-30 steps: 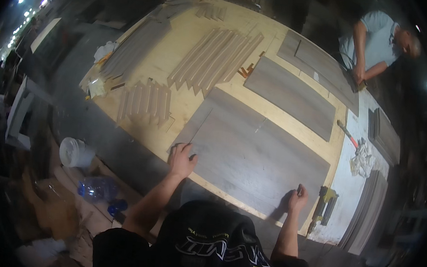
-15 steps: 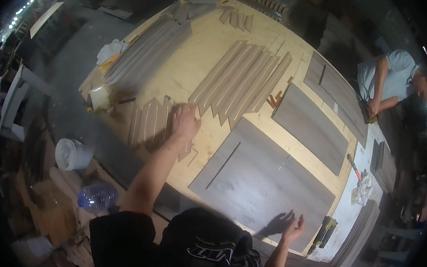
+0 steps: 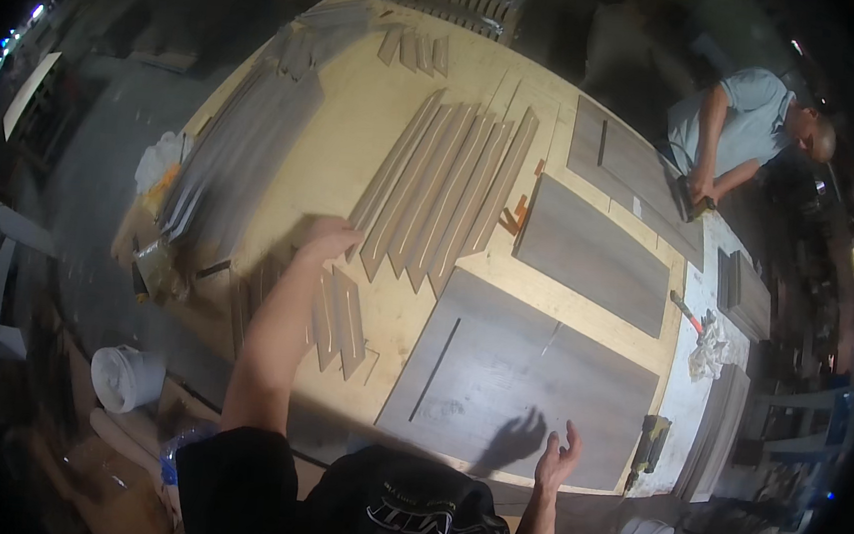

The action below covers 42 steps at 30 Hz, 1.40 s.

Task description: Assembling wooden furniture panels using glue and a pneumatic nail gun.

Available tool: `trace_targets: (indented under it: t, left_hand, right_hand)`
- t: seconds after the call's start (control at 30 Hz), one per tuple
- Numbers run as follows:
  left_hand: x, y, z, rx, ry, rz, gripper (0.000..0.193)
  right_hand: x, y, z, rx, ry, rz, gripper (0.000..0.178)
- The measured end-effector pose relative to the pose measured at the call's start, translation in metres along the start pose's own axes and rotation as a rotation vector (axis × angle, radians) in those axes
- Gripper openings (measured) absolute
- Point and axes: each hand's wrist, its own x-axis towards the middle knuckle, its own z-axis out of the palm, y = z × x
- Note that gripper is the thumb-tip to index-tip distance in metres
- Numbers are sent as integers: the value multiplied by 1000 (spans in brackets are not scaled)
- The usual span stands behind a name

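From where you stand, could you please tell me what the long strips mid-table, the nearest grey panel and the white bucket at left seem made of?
The strips are probably wood or fibreboard, matt brown with straight edges. The panel could be wood or laminate, satin grey: streaky tone and a soft sheen show. The bucket is likely plastic, looking smooth and white.

Two hands (image 3: 327, 240) of the wearer and one co-worker (image 3: 731, 120); one plywood-topped table (image 3: 331, 149); three flat grey wood-grain panels (image 3: 528, 385); two board stacks (image 3: 720, 431); four short angled strips (image 3: 409, 51) at the far end; about six long pointed strips (image 3: 439, 203) mid-table; at least two near strips (image 3: 345, 321), others hidden by the forearm (image 3: 276, 335); one red-handled tool (image 3: 685, 308); two white buckets (image 3: 127, 379).
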Motion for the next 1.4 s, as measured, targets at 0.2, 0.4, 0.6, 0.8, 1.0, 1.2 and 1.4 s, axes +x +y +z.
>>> trace_targets:
  t: [0.2,0.4,0.6,0.8,1.0,1.2,1.4]
  left_hand:
    - [-118,13,66,-877,-394,-28,46]
    - [-264,13,168,-930,-402,174,49]
    - [-346,54,198,-819,-435,137,49]
    - [-404,63,186,-528,-518,152,43]
    - [-410,139,237,444,219,681,63]
    - [-364,220,322,910,400,1121,55]
    - [-313,242,348,904,220,1424,46]
  right_hand:
    - [15,-50,39,241,-141,-41,41]
    - [15,-140,83,466,-762,-150,56]
    - [23,-183,84,653,-1068,-115,68]
    - [66,-158,-2,942,-1269,-86,61]
    - [62,-52,-31,1130,-814,199,46]
    - [48,-1,-47,1210,-516,568,64]
    - [69,17,-80,1336,-372,685,55]
